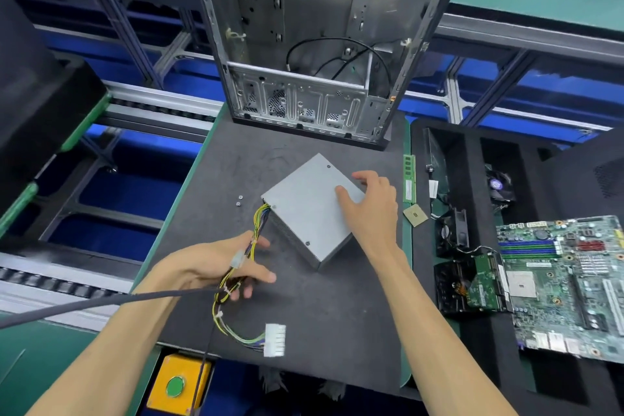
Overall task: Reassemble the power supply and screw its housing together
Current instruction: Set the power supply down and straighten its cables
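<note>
A grey metal power supply (304, 209) lies on the dark mat, its closed lid facing up. My right hand (371, 203) rests on its right corner, thumb on the lid and fingers over the far edge. A bundle of yellow and black cables (260, 223) leaves the box's left end, runs across my left hand (223, 267) and ends in a white connector (275, 339) near the mat's front edge. The fingers of my left hand are loosely spread under the cables. Two small screws (239, 200) lie on the mat left of the box.
An empty computer case (304, 44) stands upright behind the mat (337, 307). To the right lie a RAM stick (409, 179), a CPU chip (415, 215), fans and a motherboard (567, 280) in a black foam tray. A yellow box with a green button (177, 385) sits at the front edge.
</note>
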`<action>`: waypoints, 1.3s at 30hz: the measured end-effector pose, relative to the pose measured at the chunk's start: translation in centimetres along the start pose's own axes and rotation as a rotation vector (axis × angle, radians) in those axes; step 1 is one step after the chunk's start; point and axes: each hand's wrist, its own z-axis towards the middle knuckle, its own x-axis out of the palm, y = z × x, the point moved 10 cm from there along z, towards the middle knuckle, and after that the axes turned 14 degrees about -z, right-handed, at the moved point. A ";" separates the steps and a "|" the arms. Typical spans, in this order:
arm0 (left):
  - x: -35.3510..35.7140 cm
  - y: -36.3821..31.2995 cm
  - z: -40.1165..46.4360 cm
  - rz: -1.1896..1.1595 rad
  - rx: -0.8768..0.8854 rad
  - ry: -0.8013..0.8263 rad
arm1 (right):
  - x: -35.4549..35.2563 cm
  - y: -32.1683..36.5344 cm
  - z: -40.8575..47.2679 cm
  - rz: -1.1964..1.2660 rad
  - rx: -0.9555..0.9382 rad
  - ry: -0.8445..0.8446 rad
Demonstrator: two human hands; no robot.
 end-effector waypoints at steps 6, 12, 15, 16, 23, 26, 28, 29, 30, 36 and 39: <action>0.1 0.5 -0.8 -0.087 0.075 0.020 | 0.3 0.7 -0.4 -0.099 0.037 0.021; -0.2 -0.3 -1.8 0.132 0.154 0.023 | 1.9 0.9 -2.5 -0.138 0.057 0.105; -0.3 -0.3 -2.4 0.201 0.126 0.039 | 2.0 0.9 -3.3 -0.156 0.070 0.105; -0.5 -0.1 -2.5 0.194 0.108 0.040 | 2.0 0.9 -3.3 -0.160 0.074 0.105; -0.3 1.8 -1.5 -0.028 0.036 0.024 | 0.9 1.9 -3.9 -0.164 -0.004 -0.008; 0.5 1.9 -1.3 -0.163 0.073 0.049 | 1.1 1.8 -4.3 -0.126 -0.024 0.000; 0.8 1.7 -1.4 -0.225 0.102 0.069 | 1.0 1.8 -4.5 -0.120 -0.042 0.004; 0.8 1.5 -1.4 -0.238 0.107 0.060 | 0.9 1.8 -4.6 -0.117 -0.052 0.011; 0.8 1.6 -1.4 -0.242 0.107 0.046 | 0.9 1.8 -4.8 -0.114 -0.059 0.013; 0.4 3.3 -1.3 -0.234 0.072 0.007 | -3.5 3.3 -7.6 0.060 -0.213 -0.251; 0.9 4.4 -2.0 -0.255 0.074 0.058 | -1.4 4.5 -8.3 0.238 -0.218 0.145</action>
